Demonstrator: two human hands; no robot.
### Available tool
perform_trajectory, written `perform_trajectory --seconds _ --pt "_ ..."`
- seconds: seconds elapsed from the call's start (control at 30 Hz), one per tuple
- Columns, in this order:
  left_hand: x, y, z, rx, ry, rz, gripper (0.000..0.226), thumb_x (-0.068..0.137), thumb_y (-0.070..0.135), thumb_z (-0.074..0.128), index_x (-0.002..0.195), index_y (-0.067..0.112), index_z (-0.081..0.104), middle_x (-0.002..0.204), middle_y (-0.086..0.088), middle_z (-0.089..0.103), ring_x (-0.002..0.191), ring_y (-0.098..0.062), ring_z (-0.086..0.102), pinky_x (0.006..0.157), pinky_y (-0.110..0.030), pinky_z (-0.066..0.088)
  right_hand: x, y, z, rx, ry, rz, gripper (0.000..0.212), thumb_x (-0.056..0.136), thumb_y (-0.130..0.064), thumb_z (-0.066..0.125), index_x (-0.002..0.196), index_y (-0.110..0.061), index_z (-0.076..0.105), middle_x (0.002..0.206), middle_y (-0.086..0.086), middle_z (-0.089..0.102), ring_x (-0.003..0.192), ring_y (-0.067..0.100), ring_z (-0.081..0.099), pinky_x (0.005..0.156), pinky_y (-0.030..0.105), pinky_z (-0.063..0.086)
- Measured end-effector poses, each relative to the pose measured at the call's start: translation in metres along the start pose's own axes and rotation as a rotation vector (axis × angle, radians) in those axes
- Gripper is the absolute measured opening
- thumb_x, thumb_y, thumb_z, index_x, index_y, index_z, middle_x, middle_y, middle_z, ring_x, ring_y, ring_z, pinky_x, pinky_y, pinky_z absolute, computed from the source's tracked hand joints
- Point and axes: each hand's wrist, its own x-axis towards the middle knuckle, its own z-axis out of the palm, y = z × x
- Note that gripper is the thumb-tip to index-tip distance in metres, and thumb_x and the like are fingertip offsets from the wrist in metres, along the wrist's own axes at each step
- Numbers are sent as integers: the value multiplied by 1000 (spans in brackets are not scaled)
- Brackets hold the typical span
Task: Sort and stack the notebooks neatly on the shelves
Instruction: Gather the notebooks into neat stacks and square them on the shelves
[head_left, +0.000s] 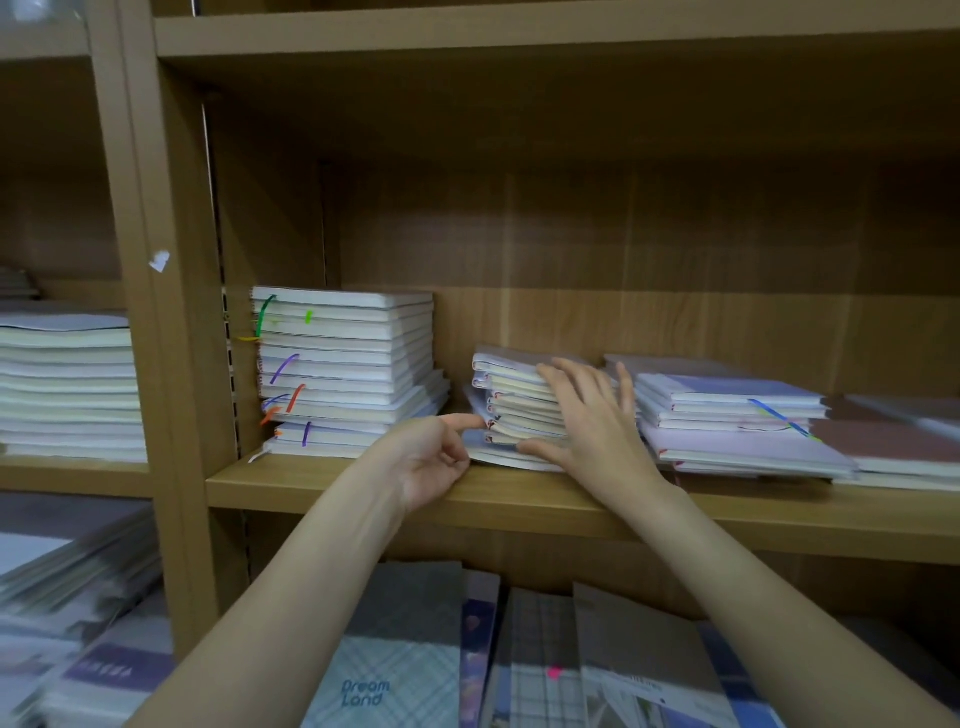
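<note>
A small uneven stack of pale notebooks (511, 400) lies on the middle wooden shelf (332, 486). My right hand (592, 415) rests on its front and right side with fingers spread flat, thumb along the bottom notebook. My left hand (434, 457) is at the stack's lower left corner, index finger stretched out and touching the corner, the other fingers curled, holding nothing. A taller neat stack with coloured ribbon markers (345, 371) stands to the left.
Low stacks of lilac and brown notebooks (737, 421) lie to the right on the same shelf. A pile of pale notebooks (67, 384) fills the left bay. Below, plaid-covered notebooks (395, 670) stand in a row. The shelf board above (519, 36) overhangs.
</note>
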Motion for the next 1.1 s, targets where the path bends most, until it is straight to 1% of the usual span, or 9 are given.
perform_trajectory --seconds 0.1,0.2,0.27,0.43,0.57,0.67,0.93,1.03,1.1 --pt "2 1 -1 -53 31 5 56 84 -20 20 127 -2 52 147 -26 26 135 -30 32 112 -34 29 -1 1 4 -66 120 -11 71 79 -49 66 136 -12 45 137 7 48 128 26 43 112 57 8" --pt "7 4 -2 -117 61 -8 45 92 -13 24 133 -5 39 125 -27 48 109 -31 54 94 -38 42 1 -1 6 -167 208 -6 67 70 -44 76 122 -7 57 120 10 61 109 31 58 99 67 28" --pt "9 4 2 -80 42 -49 31 97 -4 33 127 -6 42 113 -24 56 114 -33 54 88 -40 45 2 -4 6 -172 247 -2 67 69 -42 77 122 -6 58 117 10 63 105 31 60 96 68 32" --pt "13 1 17 -47 74 -27 16 94 -9 40 108 -3 46 88 -20 58 109 -35 58 79 -39 51 2 -5 3 -191 257 23 69 67 -45 78 121 -7 59 111 9 65 99 29 63 92 67 37" --pt "8 7 16 -51 131 117 26 90 -13 44 115 -10 41 89 -25 60 67 -30 64 53 -28 57 3 -5 3 -157 224 60 69 71 -47 75 124 -8 56 115 8 63 103 30 61 94 65 37" --pt "-13 16 2 -2 181 181 25 89 -9 50 112 -9 42 78 -23 59 46 -21 65 47 -22 55 12 -7 -11 1 85 146 66 83 -51 61 137 -19 39 133 2 49 124 25 44 109 56 19" --pt "-107 42 -51 59 193 294 11 88 -5 53 98 -10 55 86 -25 68 63 -22 71 56 -23 58 15 -11 -23 33 -256 133 75 77 -55 65 138 -24 36 137 1 43 131 25 33 115 49 9" --pt "-121 46 -49 24 209 336 17 86 -3 56 102 -8 55 85 -23 70 68 -24 72 57 -24 58 4 -7 -40 278 -162 111 53 86 -38 63 132 -17 47 134 0 46 127 20 38 107 29 22" --pt "-131 50 -44 49 267 373 11 87 0 57 96 -5 56 87 -22 68 65 -21 71 57 -22 58 -9 -11 -57 431 -46 118 32 91 -28 60 120 -14 57 114 -1 56 112 16 49 93 24 34"
